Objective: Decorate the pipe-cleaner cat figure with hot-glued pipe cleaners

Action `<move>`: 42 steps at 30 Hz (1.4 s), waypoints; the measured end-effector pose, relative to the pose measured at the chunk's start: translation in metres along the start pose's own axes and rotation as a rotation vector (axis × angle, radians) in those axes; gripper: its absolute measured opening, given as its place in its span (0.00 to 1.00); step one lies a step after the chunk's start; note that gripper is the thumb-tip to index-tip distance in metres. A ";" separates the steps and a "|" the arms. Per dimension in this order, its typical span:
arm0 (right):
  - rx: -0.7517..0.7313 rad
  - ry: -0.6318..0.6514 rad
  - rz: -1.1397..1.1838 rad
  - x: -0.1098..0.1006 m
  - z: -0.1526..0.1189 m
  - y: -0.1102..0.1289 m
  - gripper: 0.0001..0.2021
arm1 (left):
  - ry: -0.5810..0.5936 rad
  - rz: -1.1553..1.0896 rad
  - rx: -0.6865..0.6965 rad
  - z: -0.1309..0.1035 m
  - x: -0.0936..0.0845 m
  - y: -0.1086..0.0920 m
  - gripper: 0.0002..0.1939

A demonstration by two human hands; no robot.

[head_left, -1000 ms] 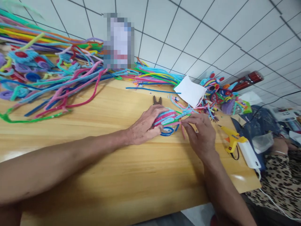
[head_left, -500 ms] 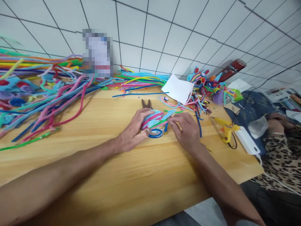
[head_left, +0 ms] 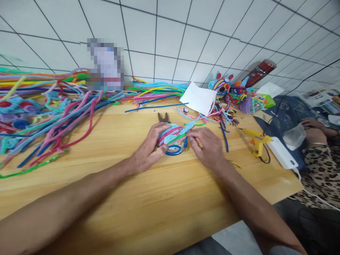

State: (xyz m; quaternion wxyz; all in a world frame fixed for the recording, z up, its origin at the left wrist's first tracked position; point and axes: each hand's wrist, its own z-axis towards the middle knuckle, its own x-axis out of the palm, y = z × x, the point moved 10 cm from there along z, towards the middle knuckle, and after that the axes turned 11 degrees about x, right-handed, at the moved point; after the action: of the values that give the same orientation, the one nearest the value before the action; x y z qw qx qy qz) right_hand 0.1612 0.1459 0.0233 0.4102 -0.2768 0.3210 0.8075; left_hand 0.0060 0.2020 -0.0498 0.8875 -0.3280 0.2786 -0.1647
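1. Far to the left of the white paper there is a big heap of fuzzy coloured strands, spread on the wooden table.
2. The left hand is in front of the paper, to its left. Its fingers and thumb are clamped around the left side of the striped piece.
3. Just beyond this hand, left of the paper, lies a dark two-pronged tool.
4. The striped piece, in pink, light blue and green, is in front of the paper and slightly to its left; a blue loop shows at its near side.
5. The right hand is directly in front of the paper. Its thumb and forefinger touch the right end of the piece; whether they pinch it, I cannot tell.
6. Right of the paper stand colourful figures.
7. Further right and nearer is a yellow glue gun, beside a white device.
8. Farthest right of the paper, another person's patterned sleeve is visible.
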 end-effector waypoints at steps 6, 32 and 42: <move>0.005 0.016 -0.015 0.001 -0.001 0.000 0.08 | -0.001 -0.019 -0.014 0.000 -0.001 -0.001 0.29; 0.070 -0.032 -0.159 0.001 -0.001 0.014 0.04 | 0.014 0.040 0.024 0.001 0.004 -0.006 0.30; 0.090 -0.037 -0.153 -0.001 0.001 0.015 0.04 | 0.006 0.003 0.025 0.002 0.004 -0.009 0.30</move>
State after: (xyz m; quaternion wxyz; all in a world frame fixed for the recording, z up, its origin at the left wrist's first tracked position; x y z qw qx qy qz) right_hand 0.1491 0.1394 0.0284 0.4884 -0.2669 0.3274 0.7636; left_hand 0.0097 0.1947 -0.0445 0.8909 -0.3160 0.2798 -0.1679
